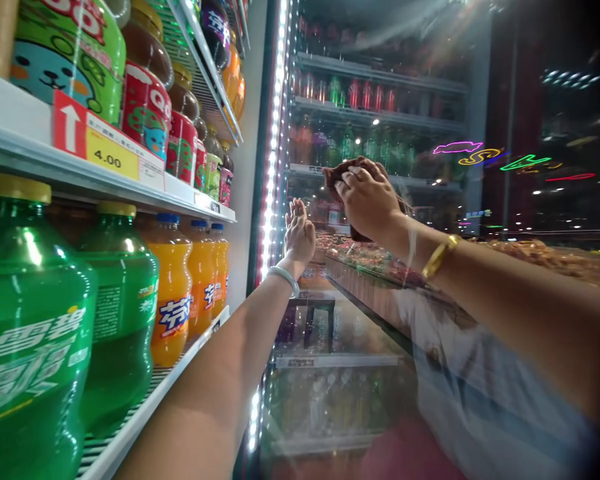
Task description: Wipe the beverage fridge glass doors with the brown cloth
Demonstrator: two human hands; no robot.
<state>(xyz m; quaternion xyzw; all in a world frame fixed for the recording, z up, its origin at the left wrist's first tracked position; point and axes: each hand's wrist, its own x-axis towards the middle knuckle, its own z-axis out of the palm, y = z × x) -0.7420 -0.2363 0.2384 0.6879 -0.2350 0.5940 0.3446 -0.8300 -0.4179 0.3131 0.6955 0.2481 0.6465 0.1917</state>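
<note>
My right hand [367, 197] presses a dark brown cloth [341, 175] flat against the glass door [350, 393] of a drinks cooler. Its fingers curl over the cloth, and a gold bracelet [439, 257] circles the wrist. Lower and to the left, my left hand [300, 232] rests with straight fingers at the glass near the lit door edge. It holds nothing, and a pale bangle [286, 277] sits on that wrist. The glass mirrors shelves of bottles and part of a person in light clothing.
At the left, cooler shelves hold large green soda bottles [30, 320], orange soda bottles [170, 293] and red-labelled bottles [147, 110]. A price tag [109, 158] hangs on the shelf edge. A bright LED strip [270, 200] runs up the door frame.
</note>
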